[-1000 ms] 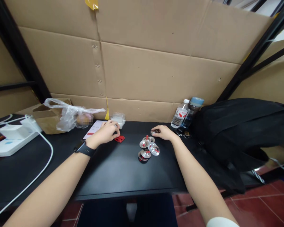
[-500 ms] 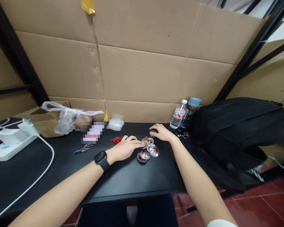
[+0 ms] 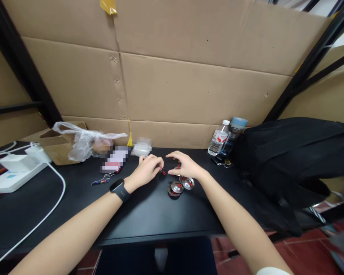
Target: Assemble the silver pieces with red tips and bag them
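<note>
Several finger cymbals (image 3: 177, 186), small shiny metal discs with red loops, lie in a loose group on the black desk. Curled in a pinch just left of them, my left hand (image 3: 148, 170) holds what looks like a finger cymbal; only a small dark edge and a red loop (image 3: 164, 172) show past the fingertips. My right hand (image 3: 186, 166) is open over the far part of the group, thumb and fingers spread apart and facing the left hand. It hides some of the discs beneath it.
Behind my hands lie clear plastic packets (image 3: 141, 146) and a blurred-out phone-like thing (image 3: 116, 158) with a key charm (image 3: 101, 181). A water bottle (image 3: 218, 138), a blue-lidded bottle (image 3: 237, 124) and a black backpack (image 3: 283, 160) stand right. At left is a power strip (image 3: 17, 177).
My left hand has drawn back from the cymbals and curled its fingers in. My right hand has moved left from the far disc and spread its fingers. The red cords are now hidden.
</note>
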A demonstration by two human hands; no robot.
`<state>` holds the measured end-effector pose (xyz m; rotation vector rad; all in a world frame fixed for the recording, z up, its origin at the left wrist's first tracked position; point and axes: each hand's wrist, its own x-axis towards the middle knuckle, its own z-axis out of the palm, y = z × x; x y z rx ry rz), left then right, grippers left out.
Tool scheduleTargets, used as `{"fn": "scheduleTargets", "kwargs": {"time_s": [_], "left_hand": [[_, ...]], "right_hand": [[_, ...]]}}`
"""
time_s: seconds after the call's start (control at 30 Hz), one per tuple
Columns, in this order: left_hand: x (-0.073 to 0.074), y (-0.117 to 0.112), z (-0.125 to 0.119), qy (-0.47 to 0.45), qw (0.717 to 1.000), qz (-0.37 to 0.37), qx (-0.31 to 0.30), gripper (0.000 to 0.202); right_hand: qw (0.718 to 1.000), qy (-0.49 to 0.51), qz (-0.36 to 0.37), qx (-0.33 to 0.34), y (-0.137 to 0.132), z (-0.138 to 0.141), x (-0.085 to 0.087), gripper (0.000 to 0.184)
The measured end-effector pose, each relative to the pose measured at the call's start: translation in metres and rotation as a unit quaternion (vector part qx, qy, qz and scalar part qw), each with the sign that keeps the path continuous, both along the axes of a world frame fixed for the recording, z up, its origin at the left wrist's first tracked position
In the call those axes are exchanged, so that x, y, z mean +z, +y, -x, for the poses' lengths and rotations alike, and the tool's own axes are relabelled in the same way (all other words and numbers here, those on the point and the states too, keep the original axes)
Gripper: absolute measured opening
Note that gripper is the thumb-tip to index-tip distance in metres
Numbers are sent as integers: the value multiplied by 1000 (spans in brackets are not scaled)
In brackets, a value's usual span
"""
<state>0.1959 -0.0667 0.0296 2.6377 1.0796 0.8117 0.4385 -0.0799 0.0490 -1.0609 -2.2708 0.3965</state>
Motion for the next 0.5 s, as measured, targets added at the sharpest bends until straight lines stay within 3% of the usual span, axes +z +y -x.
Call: {"fn": "scheduleTargets", "kwargs": {"time_s": [0.1,0.23,0.5], "left_hand": [[6,0,0,-80,995,39,53,3],[13,-2,-1,-190,978,70,57,7],[10,-3,-4,-212,974,64,54,11]], "right_hand": [[999,31,-26,2,-4,23,-12,73],[995,83,-33,-32,-10,40,-15,47],[989,129,-61,-41,-14,46,-13,54]]}}
